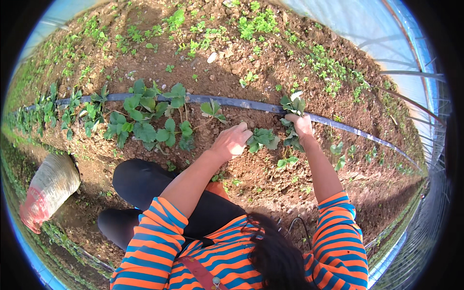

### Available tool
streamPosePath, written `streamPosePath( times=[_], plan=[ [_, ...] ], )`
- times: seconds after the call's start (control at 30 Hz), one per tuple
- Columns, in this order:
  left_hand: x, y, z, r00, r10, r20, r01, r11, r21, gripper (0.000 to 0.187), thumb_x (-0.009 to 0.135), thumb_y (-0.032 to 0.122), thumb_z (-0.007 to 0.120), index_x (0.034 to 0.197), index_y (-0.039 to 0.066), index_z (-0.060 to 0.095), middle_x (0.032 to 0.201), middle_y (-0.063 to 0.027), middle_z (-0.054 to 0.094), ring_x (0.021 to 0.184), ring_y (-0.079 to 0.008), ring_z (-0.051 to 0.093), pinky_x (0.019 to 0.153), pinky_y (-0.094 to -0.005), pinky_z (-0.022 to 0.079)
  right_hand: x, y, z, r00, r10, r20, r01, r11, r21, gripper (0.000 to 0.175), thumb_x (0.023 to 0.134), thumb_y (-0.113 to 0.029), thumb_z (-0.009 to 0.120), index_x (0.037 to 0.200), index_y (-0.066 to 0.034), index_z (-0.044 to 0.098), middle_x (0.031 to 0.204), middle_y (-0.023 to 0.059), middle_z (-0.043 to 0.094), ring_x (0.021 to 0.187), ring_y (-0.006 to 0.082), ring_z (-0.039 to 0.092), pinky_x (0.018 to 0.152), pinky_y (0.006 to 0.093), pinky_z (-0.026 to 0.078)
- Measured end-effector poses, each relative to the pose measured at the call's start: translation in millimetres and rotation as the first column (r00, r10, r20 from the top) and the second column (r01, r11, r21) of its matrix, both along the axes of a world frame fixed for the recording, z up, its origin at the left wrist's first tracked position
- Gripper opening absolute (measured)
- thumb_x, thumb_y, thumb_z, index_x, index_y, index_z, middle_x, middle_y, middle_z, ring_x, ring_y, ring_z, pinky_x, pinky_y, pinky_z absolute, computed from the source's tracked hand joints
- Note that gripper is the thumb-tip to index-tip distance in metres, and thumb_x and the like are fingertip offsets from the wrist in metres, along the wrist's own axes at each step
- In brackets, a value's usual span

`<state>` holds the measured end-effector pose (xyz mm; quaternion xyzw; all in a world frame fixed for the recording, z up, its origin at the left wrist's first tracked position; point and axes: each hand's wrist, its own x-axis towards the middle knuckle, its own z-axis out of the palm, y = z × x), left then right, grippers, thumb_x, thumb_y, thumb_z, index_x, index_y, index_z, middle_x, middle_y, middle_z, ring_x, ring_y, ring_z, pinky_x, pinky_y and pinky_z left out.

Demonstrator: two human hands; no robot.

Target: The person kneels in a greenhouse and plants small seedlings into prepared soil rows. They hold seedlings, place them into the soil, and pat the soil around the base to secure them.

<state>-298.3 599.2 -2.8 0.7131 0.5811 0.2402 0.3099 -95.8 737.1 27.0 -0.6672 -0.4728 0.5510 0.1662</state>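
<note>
My right hand (303, 127) is closed around a bunch of leafy strawberry plants (294, 103) beside the drip irrigation tape (235, 102); leaves stick out above and below the fist. To its left, my left hand (232, 140) is low over the soil with its fingers bent, close to a small clump of strawberry leaves (261, 139). Whether the fingertips hold any stem or leaf cannot be told. Larger strawberry plants (145, 130) grow left of my left hand, along the tape.
A woven sack (56, 181), white and red, lies on the soil at the left. Small green weeds (259, 24) dot the bed beyond the tape. Plastic sheeting (348, 21) and metal tunnel hoops (409, 73) bound the right side. My bent knees are at lower left.
</note>
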Motion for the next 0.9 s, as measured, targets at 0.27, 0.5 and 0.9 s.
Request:
streamPosePath(
  times=[0.27,0.5,0.9],
  plan=[
    [8,-3,-4,0.997,0.068,-0.041,-0.071,0.994,-0.086,0.022,0.074,0.008,0.053,0.096,0.005,0.051,0.09,-0.0125,0.051,0.083,-0.0295,0.056,0.069,-0.0393,0.046,8,3,-14,1.0,0.027,-0.01,-0.026,0.998,0.048,0.026,0.066,-0.014,0.064,0.088,-0.0002,0.063,0.076,0.0083,0.061,0.062,0.0171,0.056,0.055,0.0311,0.046],
    [0,15,0,0.892,0.378,0.249,-0.142,0.756,-0.639,0.028,0.078,0.022,0.056,0.103,0.011,0.058,0.101,-0.0086,0.061,0.094,-0.026,0.058,0.079,-0.0356,0.045,-14,-11,28,0.999,-0.039,-0.011,0.04,0.997,0.067,0.024,0.068,-0.011,0.062,0.091,-0.0019,0.062,0.076,0.0073,0.06,0.06,0.0175,0.056,0.051,0.0284,0.047],
    [18,8,-14,0.856,0.486,0.179,-0.323,0.772,-0.548,0.021,0.083,0.025,0.053,0.097,0.01,0.057,0.097,-0.0137,0.063,0.091,-0.0304,0.058,0.074,-0.0366,0.044,-32,-168,57,0.306,0.808,0.503,-0.95,0.226,0.214,0.039,0.058,-0.005,0.062,0.096,-0.0058,0.055,0.09,0.0082,0.054,0.063,0.024,0.06,0.053,0.0327,0.047]
  ],
)
